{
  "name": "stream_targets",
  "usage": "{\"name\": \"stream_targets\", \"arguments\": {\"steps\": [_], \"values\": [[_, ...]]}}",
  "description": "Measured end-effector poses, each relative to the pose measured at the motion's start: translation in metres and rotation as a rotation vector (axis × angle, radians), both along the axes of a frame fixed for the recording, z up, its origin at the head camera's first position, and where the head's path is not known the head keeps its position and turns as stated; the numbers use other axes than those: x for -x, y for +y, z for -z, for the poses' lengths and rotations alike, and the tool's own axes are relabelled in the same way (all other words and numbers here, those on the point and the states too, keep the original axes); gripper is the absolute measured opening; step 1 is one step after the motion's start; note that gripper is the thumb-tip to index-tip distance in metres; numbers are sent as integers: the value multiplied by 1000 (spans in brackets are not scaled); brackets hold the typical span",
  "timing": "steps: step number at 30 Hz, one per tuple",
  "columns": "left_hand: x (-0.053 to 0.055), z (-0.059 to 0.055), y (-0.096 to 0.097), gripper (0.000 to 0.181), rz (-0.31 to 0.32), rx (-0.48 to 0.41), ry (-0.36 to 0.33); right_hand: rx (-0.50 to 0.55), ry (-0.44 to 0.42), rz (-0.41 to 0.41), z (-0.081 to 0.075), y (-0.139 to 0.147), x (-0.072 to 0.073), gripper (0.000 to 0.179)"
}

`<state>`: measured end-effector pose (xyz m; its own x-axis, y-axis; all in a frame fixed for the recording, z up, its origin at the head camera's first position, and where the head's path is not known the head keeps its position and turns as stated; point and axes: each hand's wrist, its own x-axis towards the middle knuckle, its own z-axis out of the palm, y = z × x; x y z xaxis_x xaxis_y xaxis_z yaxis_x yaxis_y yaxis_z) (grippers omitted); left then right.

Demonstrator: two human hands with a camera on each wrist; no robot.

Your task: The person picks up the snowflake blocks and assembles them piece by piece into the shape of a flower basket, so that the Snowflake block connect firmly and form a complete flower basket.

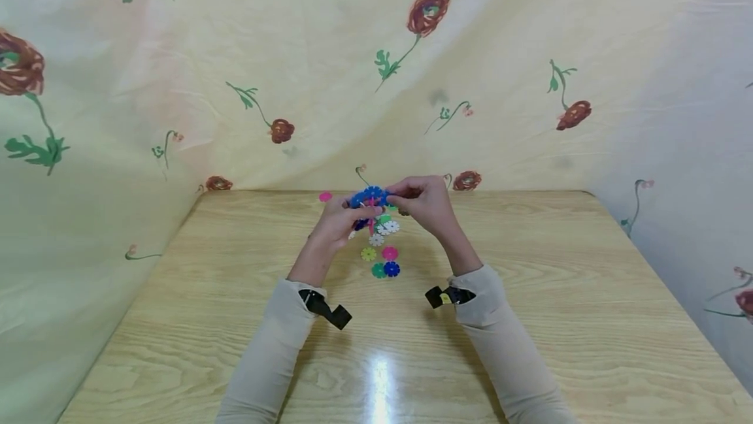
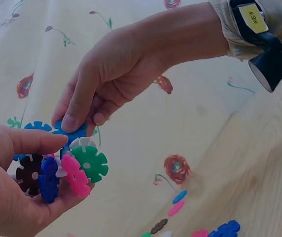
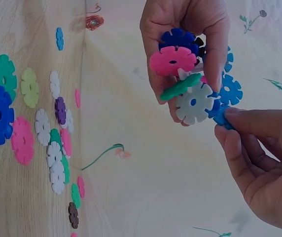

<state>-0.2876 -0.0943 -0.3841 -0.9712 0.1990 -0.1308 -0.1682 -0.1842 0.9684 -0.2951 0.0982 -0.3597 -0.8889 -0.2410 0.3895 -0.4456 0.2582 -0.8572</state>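
Observation:
A cluster of interlocked snowflake discs is held above the table, with pink point(image 2: 75, 176), green point(image 2: 89, 164), dark blue point(image 2: 49, 179), brown point(image 2: 30, 175) and white point(image 3: 194, 102) pieces in it. My left hand point(image 1: 338, 220) grips this cluster from below and the side, thumb across it. Thumb and fingers of my right hand point(image 1: 425, 205) pinch a light blue snowflake disc point(image 3: 223, 117) at the cluster's edge, right beside the white one. More light blue discs point(image 3: 230, 90) sit along that side. Part of the cluster is hidden behind the left thumb and fingers.
Loose snowflake discs lie on the wooden table point(image 1: 235, 319) below the hands: a yellow one point(image 1: 368, 254), a pink one point(image 1: 390, 253), a dark blue one point(image 1: 392, 269) and several white ones point(image 3: 42, 127). A flowered cloth point(image 1: 329, 51) hangs behind the table's far edge.

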Motion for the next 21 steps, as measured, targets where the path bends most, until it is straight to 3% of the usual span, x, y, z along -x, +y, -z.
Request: {"name": "stream_targets", "arguments": {"steps": [8,21], "values": [[-1,0,1,34,19,5,-11,-14,-26,-6,5,2,4,14],[0,3,2,41,237,28,-79,-204,-27,11,-3,3,3,16]]}}
